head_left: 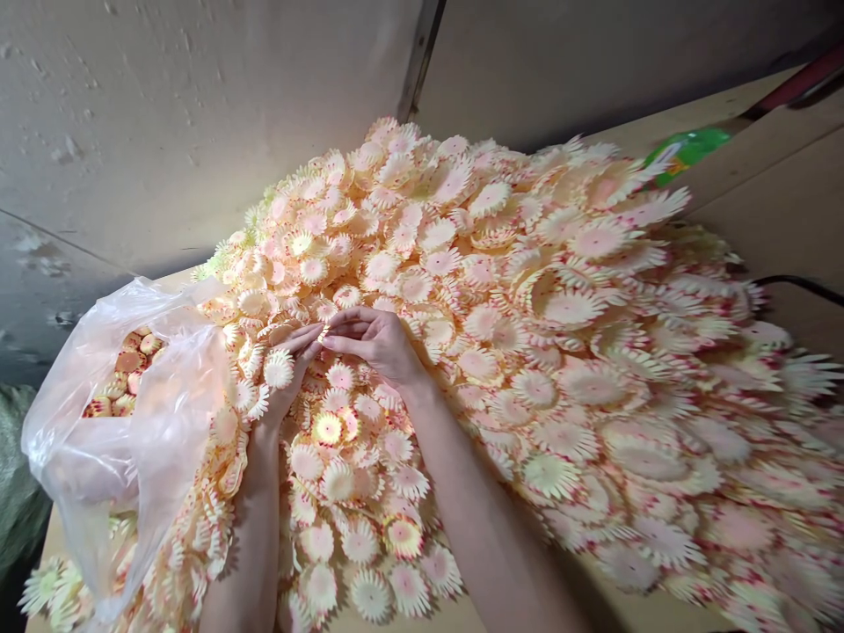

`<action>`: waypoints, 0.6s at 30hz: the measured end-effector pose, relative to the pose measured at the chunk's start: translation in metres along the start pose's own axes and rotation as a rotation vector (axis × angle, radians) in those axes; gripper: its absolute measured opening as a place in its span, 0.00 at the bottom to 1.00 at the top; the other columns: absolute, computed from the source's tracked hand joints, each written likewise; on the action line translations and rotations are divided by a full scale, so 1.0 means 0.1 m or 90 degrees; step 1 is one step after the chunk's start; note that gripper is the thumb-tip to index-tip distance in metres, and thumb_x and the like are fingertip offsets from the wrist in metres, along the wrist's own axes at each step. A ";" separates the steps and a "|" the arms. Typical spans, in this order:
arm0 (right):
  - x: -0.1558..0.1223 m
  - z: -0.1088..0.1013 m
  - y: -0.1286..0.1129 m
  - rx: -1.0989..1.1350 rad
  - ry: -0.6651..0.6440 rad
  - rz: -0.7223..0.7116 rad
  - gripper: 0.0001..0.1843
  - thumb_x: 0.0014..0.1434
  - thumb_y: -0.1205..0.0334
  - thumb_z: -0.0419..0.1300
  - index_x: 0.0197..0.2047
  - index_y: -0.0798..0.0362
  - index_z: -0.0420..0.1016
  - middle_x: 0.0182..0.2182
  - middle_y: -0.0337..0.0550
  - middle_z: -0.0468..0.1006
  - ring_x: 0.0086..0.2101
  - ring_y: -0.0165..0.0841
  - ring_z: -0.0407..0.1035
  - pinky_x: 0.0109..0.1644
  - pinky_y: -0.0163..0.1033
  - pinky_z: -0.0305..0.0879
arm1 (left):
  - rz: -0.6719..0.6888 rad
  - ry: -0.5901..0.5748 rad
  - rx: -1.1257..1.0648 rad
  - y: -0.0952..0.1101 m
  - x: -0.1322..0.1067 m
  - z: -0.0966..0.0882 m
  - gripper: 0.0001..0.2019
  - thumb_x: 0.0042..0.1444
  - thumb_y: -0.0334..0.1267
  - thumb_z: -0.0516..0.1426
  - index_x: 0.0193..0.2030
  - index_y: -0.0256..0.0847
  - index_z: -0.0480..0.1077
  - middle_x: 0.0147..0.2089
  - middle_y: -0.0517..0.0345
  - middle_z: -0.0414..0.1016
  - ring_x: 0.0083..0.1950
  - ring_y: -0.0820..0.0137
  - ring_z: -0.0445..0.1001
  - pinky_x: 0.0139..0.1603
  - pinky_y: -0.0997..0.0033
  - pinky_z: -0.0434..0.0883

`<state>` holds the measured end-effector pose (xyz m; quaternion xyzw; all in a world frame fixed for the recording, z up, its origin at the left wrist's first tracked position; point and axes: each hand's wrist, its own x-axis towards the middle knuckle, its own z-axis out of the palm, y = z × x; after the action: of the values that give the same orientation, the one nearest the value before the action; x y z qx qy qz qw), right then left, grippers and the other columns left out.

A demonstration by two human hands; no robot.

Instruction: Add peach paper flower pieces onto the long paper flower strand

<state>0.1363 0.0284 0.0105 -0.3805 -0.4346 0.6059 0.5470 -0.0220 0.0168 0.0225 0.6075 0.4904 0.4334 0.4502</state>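
In the middle of the head view my two hands meet over a big heap of pale cream and pink flower-shaped petal discs [573,308] with notched edges. The fingertips of my left hand [294,356] and my right hand [374,341] come together on a small petal disc [323,333], mostly covered by the fingers. Both hands are closed in a pinch there. Against the back of my left hand lies another petal disc [278,368]; whether the hand holds it I cannot tell. More discs lie under and between my forearms.
At the left an open clear plastic bag [175,396] contains several rolled, red-edged flower pieces [132,362]. A grey wall [198,114] rises behind the heap. A green packet [697,148] and a black cable [801,283] lie at the right. Tabletop [422,617] shows at the front.
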 end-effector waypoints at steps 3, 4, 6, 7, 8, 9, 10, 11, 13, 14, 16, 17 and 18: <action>0.00 -0.01 0.02 0.002 -0.018 -0.011 0.15 0.41 0.60 0.74 0.35 0.50 0.79 0.31 0.40 0.84 0.33 0.35 0.79 0.42 0.42 0.76 | 0.033 -0.023 0.004 -0.02 0.01 -0.02 0.18 0.57 0.50 0.60 0.49 0.41 0.77 0.58 0.51 0.75 0.66 0.50 0.64 0.68 0.48 0.60; 0.00 -0.01 0.02 0.003 -0.020 -0.013 0.15 0.42 0.60 0.74 0.35 0.50 0.79 0.32 0.40 0.84 0.33 0.35 0.79 0.42 0.43 0.77 | 0.040 -0.027 0.004 -0.03 0.01 -0.02 0.19 0.58 0.50 0.60 0.49 0.40 0.77 0.58 0.50 0.75 0.65 0.50 0.65 0.68 0.48 0.60; 0.00 -0.01 0.01 0.004 -0.021 -0.011 0.15 0.41 0.61 0.74 0.34 0.50 0.79 0.32 0.40 0.84 0.34 0.35 0.79 0.43 0.43 0.77 | 0.044 -0.030 0.003 -0.05 0.02 -0.03 0.20 0.57 0.51 0.59 0.49 0.38 0.77 0.59 0.48 0.74 0.65 0.50 0.66 0.68 0.47 0.60; -0.01 -0.01 0.00 0.006 -0.021 -0.008 0.15 0.41 0.61 0.74 0.34 0.50 0.79 0.32 0.39 0.84 0.34 0.35 0.79 0.43 0.43 0.77 | 0.044 -0.029 0.002 -0.06 0.02 -0.03 0.21 0.57 0.51 0.59 0.49 0.37 0.77 0.59 0.48 0.74 0.64 0.50 0.66 0.68 0.48 0.60; -0.01 0.00 -0.01 0.008 -0.023 -0.004 0.15 0.41 0.61 0.74 0.34 0.50 0.79 0.31 0.39 0.84 0.34 0.35 0.79 0.44 0.44 0.77 | 0.045 -0.028 0.001 -0.08 0.03 -0.03 0.21 0.57 0.51 0.60 0.49 0.37 0.77 0.60 0.47 0.74 0.64 0.50 0.67 0.68 0.48 0.60; -0.01 0.00 -0.02 0.011 -0.025 -0.001 0.16 0.40 0.61 0.74 0.34 0.50 0.79 0.31 0.39 0.84 0.34 0.35 0.79 0.44 0.44 0.77 | 0.046 -0.028 -0.001 -0.09 0.03 -0.02 0.21 0.57 0.51 0.60 0.49 0.37 0.77 0.60 0.47 0.73 0.63 0.51 0.67 0.67 0.48 0.61; -0.01 0.00 -0.02 0.014 -0.027 0.001 0.16 0.40 0.61 0.75 0.34 0.50 0.79 0.31 0.39 0.84 0.33 0.35 0.79 0.45 0.44 0.77 | 0.048 -0.027 -0.002 -0.10 0.03 -0.02 0.21 0.57 0.51 0.60 0.49 0.36 0.77 0.60 0.47 0.73 0.63 0.51 0.67 0.67 0.48 0.61; -0.01 0.01 -0.03 0.017 -0.026 0.003 0.16 0.39 0.62 0.75 0.34 0.50 0.79 0.30 0.39 0.84 0.33 0.35 0.79 0.45 0.44 0.77 | 0.048 -0.026 -0.004 -0.12 0.04 -0.02 0.21 0.57 0.51 0.60 0.49 0.36 0.77 0.60 0.46 0.73 0.63 0.51 0.68 0.67 0.49 0.61; -0.01 0.01 -0.03 0.021 -0.023 0.005 0.16 0.39 0.62 0.75 0.33 0.50 0.79 0.31 0.39 0.84 0.33 0.34 0.79 0.44 0.43 0.76 | 0.049 -0.027 -0.006 -0.14 0.05 -0.02 0.21 0.57 0.50 0.60 0.49 0.36 0.77 0.60 0.46 0.73 0.63 0.51 0.67 0.68 0.48 0.60; -0.01 0.01 -0.02 0.021 -0.022 0.006 0.16 0.39 0.62 0.75 0.34 0.51 0.79 0.31 0.39 0.84 0.33 0.34 0.79 0.44 0.43 0.76 | 0.049 -0.028 -0.007 -0.15 0.05 -0.02 0.21 0.58 0.50 0.60 0.50 0.36 0.76 0.60 0.46 0.73 0.63 0.51 0.67 0.68 0.47 0.59; -0.01 0.00 -0.01 0.014 -0.021 0.008 0.16 0.39 0.61 0.75 0.34 0.51 0.79 0.31 0.39 0.84 0.33 0.34 0.79 0.43 0.43 0.76 | 0.050 -0.031 -0.010 -0.15 0.05 -0.02 0.21 0.58 0.49 0.60 0.50 0.35 0.76 0.60 0.46 0.73 0.64 0.50 0.67 0.67 0.46 0.59; -0.01 0.00 -0.01 0.009 -0.020 0.008 0.16 0.40 0.61 0.74 0.34 0.51 0.79 0.31 0.40 0.83 0.32 0.34 0.79 0.43 0.42 0.76 | 0.050 -0.032 -0.011 -0.16 0.06 -0.02 0.21 0.58 0.49 0.60 0.51 0.35 0.76 0.60 0.46 0.73 0.63 0.50 0.67 0.67 0.46 0.59; 0.00 0.00 -0.01 0.003 -0.018 0.008 0.16 0.40 0.60 0.74 0.34 0.51 0.79 0.30 0.40 0.83 0.32 0.34 0.79 0.42 0.42 0.76 | 0.050 -0.031 -0.013 -0.16 0.06 -0.02 0.21 0.57 0.49 0.60 0.50 0.35 0.76 0.60 0.45 0.73 0.63 0.50 0.67 0.67 0.46 0.59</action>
<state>0.1370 0.0280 0.0112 -0.3736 -0.4384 0.6157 0.5378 -0.0268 0.0245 0.0082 0.6323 0.4505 0.4405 0.4508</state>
